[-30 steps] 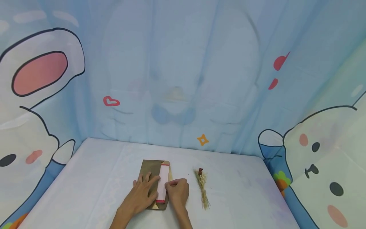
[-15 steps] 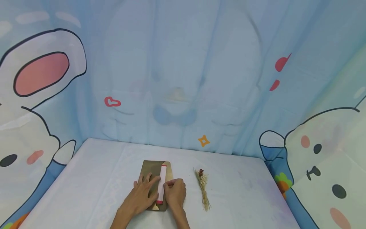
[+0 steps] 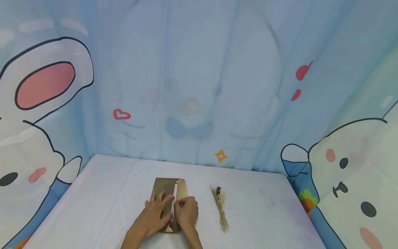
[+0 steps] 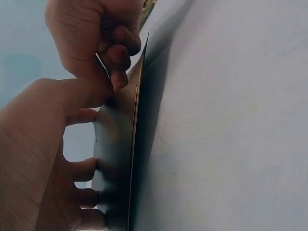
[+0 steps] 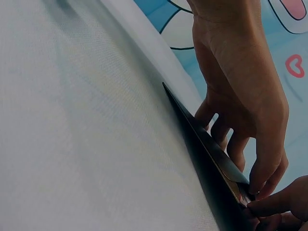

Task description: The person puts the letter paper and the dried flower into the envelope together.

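A gold-brown envelope (image 3: 164, 185) lies on the white cloth, its right-hand flap (image 3: 182, 186) folded out. Only a thin strip of a white card (image 3: 175, 193) with red ends shows along the opening; the rest is inside the envelope. My left hand (image 3: 152, 214) rests on the envelope with fingers spread, fingertips pressing on its face, as the left wrist view also shows. At the card's right edge, my right hand (image 3: 187, 212) pinches it between thumb and index finger, the other fingers curled in. The right wrist view has both hands' fingertips close together at the opening.
A small bunch of dried flowers (image 3: 220, 207) with a dark red bloom lies right of the envelope. The white-covered table (image 3: 264, 207) ends at a light blue curtain (image 3: 192, 69) printed with cartoon animals behind and at both sides.
My right hand has moved left with the card, and the visible white strip has narrowed from broad to thin as the card slid into the envelope. My left hand has stayed in place.
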`<state>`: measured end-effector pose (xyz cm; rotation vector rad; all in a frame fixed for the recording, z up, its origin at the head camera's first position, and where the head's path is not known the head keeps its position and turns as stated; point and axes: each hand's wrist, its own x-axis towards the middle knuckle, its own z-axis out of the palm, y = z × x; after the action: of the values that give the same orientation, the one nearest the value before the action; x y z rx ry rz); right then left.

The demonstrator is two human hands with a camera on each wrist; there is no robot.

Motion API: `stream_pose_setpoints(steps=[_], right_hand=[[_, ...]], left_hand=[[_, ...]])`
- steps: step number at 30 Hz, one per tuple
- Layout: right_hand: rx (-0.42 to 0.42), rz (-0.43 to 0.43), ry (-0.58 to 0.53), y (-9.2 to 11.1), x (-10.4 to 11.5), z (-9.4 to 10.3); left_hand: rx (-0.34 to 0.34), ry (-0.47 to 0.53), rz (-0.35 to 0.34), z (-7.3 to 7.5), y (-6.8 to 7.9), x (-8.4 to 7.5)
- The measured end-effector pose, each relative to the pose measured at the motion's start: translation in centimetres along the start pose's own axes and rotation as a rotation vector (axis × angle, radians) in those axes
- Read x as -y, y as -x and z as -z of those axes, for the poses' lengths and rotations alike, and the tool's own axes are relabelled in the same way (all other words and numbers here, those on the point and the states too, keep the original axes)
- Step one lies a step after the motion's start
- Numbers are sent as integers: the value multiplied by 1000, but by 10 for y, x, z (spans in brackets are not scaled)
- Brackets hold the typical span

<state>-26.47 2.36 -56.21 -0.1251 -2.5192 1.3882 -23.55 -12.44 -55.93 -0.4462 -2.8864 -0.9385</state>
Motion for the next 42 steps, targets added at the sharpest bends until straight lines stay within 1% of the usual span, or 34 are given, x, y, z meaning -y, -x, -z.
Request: stream_pose_setpoints(steps=[10, 20, 27, 34, 37, 39, 42], right_hand=[[4, 11, 12, 1, 5, -5], [39, -16, 0, -1, 6, -8], [35, -12, 17, 0, 7, -10], [35, 3, 34, -2, 8, -6], [40, 20, 32, -1, 7, -2], [29, 33, 26, -1, 6, 3], [-41, 49, 34, -5, 2, 12]], left_hand=[[13, 17, 22, -2, 0, 1], [20, 14, 7, -1, -1, 1], [23, 16, -1, -1, -2, 2], [14, 18, -12, 0, -3, -1], [17, 17, -5, 0, -3, -2], [18, 10, 4, -1, -2, -2], [24, 5, 21, 0, 0, -1]])
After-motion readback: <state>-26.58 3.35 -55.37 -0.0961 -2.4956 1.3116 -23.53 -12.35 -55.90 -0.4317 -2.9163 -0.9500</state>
